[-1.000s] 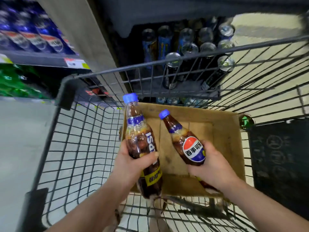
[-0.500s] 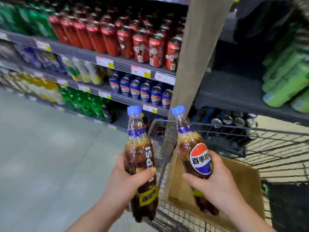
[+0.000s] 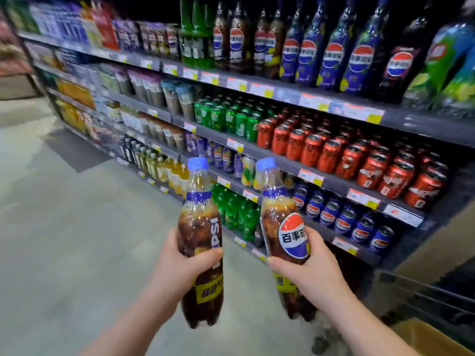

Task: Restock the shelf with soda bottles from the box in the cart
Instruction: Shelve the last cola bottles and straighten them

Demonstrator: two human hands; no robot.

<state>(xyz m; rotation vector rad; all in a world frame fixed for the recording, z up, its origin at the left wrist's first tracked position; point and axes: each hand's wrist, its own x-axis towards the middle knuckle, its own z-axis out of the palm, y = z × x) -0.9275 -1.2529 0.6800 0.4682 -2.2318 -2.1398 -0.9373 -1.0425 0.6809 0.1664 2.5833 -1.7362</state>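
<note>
My left hand grips a cola bottle with a blue cap, held upright in front of me. My right hand grips a second cola bottle with a round red, white and blue logo, tilted slightly left. Both bottles are raised in front of the drinks shelf, apart from it. A corner of the cardboard box shows at the bottom right, with the dark wire cart rim beside it.
The shelf holds red cans, green cans, blue cans, green bottles and tall cola bottles on top. Grey floor stretches to the left along the aisle.
My view has swung up and left from the cart to the shelves. Both hands have lifted their bottles out of the box and up in front of the shelf.
</note>
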